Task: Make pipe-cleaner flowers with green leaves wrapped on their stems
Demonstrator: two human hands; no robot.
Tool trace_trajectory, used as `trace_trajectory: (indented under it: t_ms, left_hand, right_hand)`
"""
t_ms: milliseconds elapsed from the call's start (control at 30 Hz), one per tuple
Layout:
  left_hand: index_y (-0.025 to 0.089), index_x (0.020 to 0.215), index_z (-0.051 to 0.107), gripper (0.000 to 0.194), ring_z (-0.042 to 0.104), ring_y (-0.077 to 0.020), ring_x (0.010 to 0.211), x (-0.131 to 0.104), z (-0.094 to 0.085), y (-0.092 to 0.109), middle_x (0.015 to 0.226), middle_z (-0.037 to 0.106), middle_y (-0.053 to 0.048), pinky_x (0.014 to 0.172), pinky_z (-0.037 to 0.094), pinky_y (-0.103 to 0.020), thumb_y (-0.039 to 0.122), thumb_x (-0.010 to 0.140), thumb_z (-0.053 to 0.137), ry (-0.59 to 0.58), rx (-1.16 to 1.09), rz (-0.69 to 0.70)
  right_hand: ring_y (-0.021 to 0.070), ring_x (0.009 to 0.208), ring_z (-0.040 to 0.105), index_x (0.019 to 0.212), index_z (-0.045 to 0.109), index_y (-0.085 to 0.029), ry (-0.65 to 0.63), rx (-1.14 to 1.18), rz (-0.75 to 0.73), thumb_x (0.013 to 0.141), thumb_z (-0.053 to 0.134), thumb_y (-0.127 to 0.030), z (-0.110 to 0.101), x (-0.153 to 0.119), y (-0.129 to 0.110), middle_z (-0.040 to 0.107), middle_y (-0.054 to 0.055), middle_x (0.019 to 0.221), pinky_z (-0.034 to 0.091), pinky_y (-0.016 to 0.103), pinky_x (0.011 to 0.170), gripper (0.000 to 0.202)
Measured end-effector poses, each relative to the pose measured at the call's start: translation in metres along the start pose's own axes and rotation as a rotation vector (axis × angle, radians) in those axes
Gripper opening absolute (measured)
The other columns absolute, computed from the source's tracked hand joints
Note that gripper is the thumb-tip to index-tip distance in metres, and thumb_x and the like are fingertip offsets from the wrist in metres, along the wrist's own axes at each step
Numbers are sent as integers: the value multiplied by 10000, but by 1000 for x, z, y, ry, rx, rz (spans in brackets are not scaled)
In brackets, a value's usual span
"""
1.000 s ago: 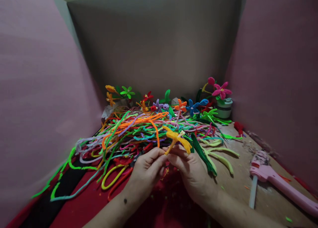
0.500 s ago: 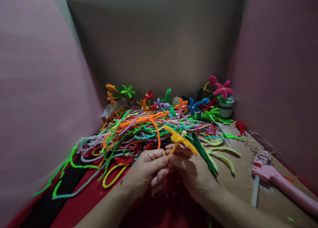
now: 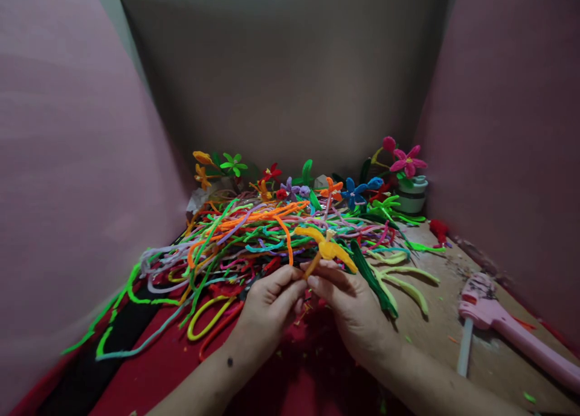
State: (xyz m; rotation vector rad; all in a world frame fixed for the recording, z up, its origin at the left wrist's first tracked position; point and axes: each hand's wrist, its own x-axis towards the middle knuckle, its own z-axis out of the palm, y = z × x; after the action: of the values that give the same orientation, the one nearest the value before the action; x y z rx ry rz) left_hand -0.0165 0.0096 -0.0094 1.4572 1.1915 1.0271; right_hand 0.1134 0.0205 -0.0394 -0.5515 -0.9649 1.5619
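A yellow-orange pipe cleaner flower (image 3: 330, 250) tilts up between my two hands, its petals spread and a pale tuft at its centre. My left hand (image 3: 276, 298) pinches the stem low down from the left. From the right, my right hand (image 3: 342, 295) grips the same stem with thumb and fingers, just below the petals. The stem's lower end is hidden behind the fingers. Close to my right hand lies a dark green pipe cleaner leaf (image 3: 374, 283), with pale green strands (image 3: 410, 289) beside it.
A tangled heap of coloured pipe cleaners (image 3: 244, 228) spreads beyond my hands. Finished flowers stand behind it, among them a pink flower (image 3: 408, 161) in a small pot (image 3: 411, 199). At the right lies a pink glue gun (image 3: 492, 316). Pink panels (image 3: 67, 162) rise on both sides.
The flower has turned and tipped slightly between my fingers, and more of its stem shows. My left hand has shifted a little, uncovering a red-orange loop beside the yellow one.
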Motion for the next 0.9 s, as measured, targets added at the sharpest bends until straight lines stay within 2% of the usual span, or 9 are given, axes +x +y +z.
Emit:
trace_trajectory:
  t_ms: [233, 333, 400, 500, 567, 633, 733, 800, 900]
  left_hand:
    - [156, 710, 526, 151, 164, -8, 335, 5, -10, -4, 452, 390, 82, 334, 133, -147, 275, 790, 570, -288, -541, -254]
    - [155, 733, 541, 145, 127, -6, 318, 7, -14, -6, 430, 361, 94, 310, 132, -145, 285, 788, 571, -421, -608, -281]
    - [154, 707, 531, 171, 173, -8, 310, 7, -13, -4, 430, 376, 87, 314, 156, -145, 297, 796, 559, -384, -507, -247]
    - [155, 681, 527, 225, 330, -32, 339, 4, -6, -3, 478, 446, 54, 346, 254, -158, 320, 832, 502, -185, -151, -115]
    - [161, 782, 576, 185, 459, -70, 432, 2, -2, -8, 548, 511, 27, 425, 361, -182, 293, 851, 467, -53, 137, 81]
    - [170, 915, 593, 150, 569, -116, 627, 1, 0, -17, 700, 601, -21, 592, 442, -219, 220, 845, 469, 42, 399, 366]
    - [160, 880, 590, 146, 570, -132, 657, 1, -2, -31, 727, 616, -46, 628, 435, -235, 136, 834, 453, 118, 641, 686]
    - [156, 853, 579, 151, 552, -122, 623, 1, -3, -33, 707, 604, -42, 602, 425, -224, 116, 838, 435, 119, 671, 718]
    - [158, 822, 567, 155, 502, -94, 557, 0, 0, -25, 647, 558, -8, 544, 397, -194, 153, 860, 417, 103, 569, 553]
  right_hand:
    - [157, 775, 566, 915, 714, -225, -16, 27, 45, 736, 659, -180, 0, -1, -2, 666, 12, 803, 422, 321, 803, 192]
    - [159, 816, 563, 846, 726, -212, -17, 20, -3, 716, 673, -162, 2, -2, -3, 666, 14, 823, 411, 310, 830, 150]
    - [155, 777, 569, 828, 723, -205, 0, 54, -7, 713, 672, -160, 3, -3, -3, 665, 16, 820, 428, 307, 795, 134]
    - [167, 726, 582, 835, 716, -198, 52, 92, 13, 715, 670, -181, 2, -3, 1, 665, 26, 804, 451, 325, 739, 130]
    - [187, 762, 592, 846, 714, -204, 92, 71, -1, 711, 676, -196, 1, -3, 2, 668, 27, 808, 447, 345, 776, 140]
    - [198, 816, 593, 856, 712, -219, 126, 19, -29, 704, 685, -209, 1, -3, 2, 672, 21, 823, 426, 354, 839, 155]
    - [205, 843, 590, 841, 715, -231, 161, -90, -44, 692, 698, -240, 3, -5, -2, 675, 13, 817, 421, 344, 858, 151]
    - [206, 842, 589, 824, 717, -230, 178, -148, -51, 690, 700, -262, 4, -6, -4, 672, 12, 801, 428, 332, 846, 139]
    - [195, 849, 580, 869, 709, -232, 126, -173, -68, 718, 678, -269, 5, -7, -4, 666, 10, 840, 432, 307, 812, 159]
